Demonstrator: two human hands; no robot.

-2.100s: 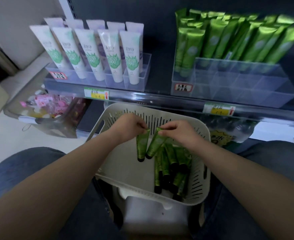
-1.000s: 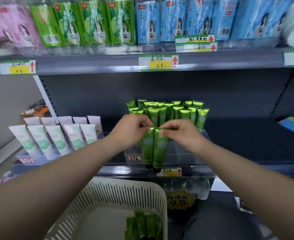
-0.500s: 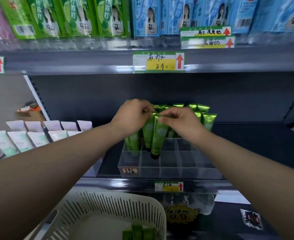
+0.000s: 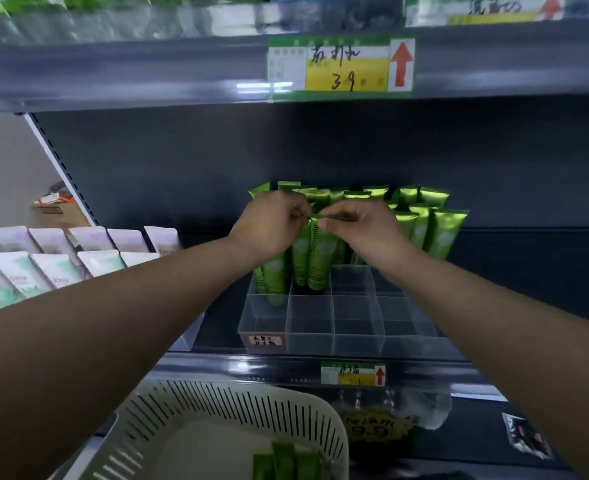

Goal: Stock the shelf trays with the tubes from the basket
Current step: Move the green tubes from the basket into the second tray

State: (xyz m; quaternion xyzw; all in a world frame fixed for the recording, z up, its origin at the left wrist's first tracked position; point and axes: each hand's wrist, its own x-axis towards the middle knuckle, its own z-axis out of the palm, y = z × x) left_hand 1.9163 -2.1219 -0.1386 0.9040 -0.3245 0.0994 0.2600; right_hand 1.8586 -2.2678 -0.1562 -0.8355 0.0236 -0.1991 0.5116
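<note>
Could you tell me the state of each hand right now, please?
Left hand: closed, pinching the top of the left green tube.
Right hand: closed, pinching the top of the right green tube.

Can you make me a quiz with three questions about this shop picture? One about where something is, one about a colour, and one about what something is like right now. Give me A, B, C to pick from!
1. Where is the white basket?
A. On the top shelf
B. Low down, nearest the camera
C. Hanging on a hook

2. What colour are the tubes that the left hand and right hand pinch by their tops?
A. Pink
B. Green
C. Orange

3. How is the front row of the clear tray?
A. Empty
B. Packed with tubes
C. Covered by a lid

Answers:
1 B: its slotted wall fills the bottom of the view, under the shelf edge.
2 B: both are shiny green, like the ones standing behind.
3 A: you can see straight through its bare compartments.
</note>
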